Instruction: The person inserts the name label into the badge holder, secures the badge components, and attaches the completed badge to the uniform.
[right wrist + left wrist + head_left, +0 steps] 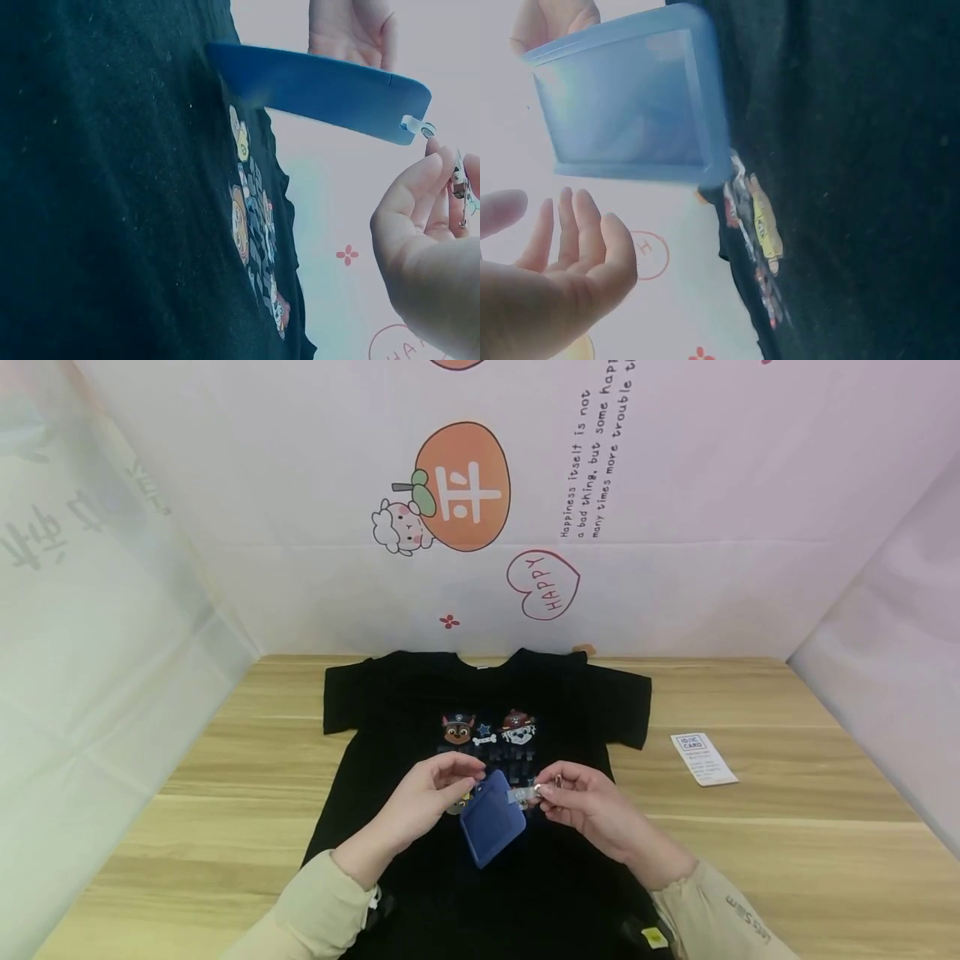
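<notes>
A blue badge holder [492, 820] hangs tilted over a black T-shirt [405, 710] with cartoon dogs printed on its chest. My right hand [588, 806] pinches the metal clip [459, 184] at the end of the holder's clear strap [522, 795]. Beside the holder's left edge is my left hand [427, 793], its fingers loosely bent. In the left wrist view, a gap shows between the left hand [570, 277] and the blue frame [630, 97], and those fingers hold nothing.
A white printed card [703, 759] marked ID/IC CARD lies on the wooden table [787, 843] right of the shirt. White printed cloth [300, 485] rises behind the table and along both sides.
</notes>
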Tool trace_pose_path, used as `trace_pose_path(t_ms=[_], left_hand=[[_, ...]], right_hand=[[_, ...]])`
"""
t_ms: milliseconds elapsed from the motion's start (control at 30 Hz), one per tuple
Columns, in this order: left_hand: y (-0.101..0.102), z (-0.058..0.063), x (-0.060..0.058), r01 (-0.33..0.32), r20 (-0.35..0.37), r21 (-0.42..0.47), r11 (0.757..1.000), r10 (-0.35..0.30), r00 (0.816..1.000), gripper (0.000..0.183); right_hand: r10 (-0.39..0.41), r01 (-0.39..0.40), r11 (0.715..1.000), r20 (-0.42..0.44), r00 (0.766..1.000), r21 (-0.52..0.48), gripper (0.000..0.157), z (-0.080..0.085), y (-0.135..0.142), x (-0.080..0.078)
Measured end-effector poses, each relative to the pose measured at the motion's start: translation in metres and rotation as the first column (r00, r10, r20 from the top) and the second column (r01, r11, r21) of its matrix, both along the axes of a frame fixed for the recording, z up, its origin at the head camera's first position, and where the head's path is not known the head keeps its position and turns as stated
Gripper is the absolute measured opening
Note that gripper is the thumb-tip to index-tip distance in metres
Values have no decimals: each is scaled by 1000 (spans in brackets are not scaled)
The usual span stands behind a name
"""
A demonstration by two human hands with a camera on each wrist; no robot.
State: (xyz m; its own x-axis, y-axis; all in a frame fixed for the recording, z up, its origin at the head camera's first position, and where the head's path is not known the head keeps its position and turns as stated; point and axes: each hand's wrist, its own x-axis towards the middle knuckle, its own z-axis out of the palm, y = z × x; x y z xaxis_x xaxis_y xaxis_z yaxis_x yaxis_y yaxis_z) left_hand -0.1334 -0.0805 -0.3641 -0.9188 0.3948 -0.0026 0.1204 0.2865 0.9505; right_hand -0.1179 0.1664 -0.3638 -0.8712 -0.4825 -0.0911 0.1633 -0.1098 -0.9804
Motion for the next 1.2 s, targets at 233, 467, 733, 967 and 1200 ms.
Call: trace_pose_path(t_ms=[233, 467, 733, 967, 1200], left_hand=[[0, 6, 5, 58, 12, 4, 998, -58, 998, 23], [3, 4, 9, 94, 5, -4, 996, -93, 996, 24], [3, 2, 9, 89, 33, 19, 996, -90, 995, 25], [4, 2, 10, 91, 50, 42, 995, -93, 994, 28], [5, 2, 10, 96, 43, 38, 995, -98, 994, 30]], right_hand=[[-17, 18, 1000, 12, 1000, -3, 10, 0, 0, 0], [-41, 43, 998, 46, 998, -35, 12, -1, -3, 0], [-45, 48, 997, 55, 997, -56, 10, 0, -7, 1], [-19, 21, 999, 66, 998, -30, 10, 0, -9, 1], [58, -53, 997, 73, 996, -61, 16, -4, -7, -2]])
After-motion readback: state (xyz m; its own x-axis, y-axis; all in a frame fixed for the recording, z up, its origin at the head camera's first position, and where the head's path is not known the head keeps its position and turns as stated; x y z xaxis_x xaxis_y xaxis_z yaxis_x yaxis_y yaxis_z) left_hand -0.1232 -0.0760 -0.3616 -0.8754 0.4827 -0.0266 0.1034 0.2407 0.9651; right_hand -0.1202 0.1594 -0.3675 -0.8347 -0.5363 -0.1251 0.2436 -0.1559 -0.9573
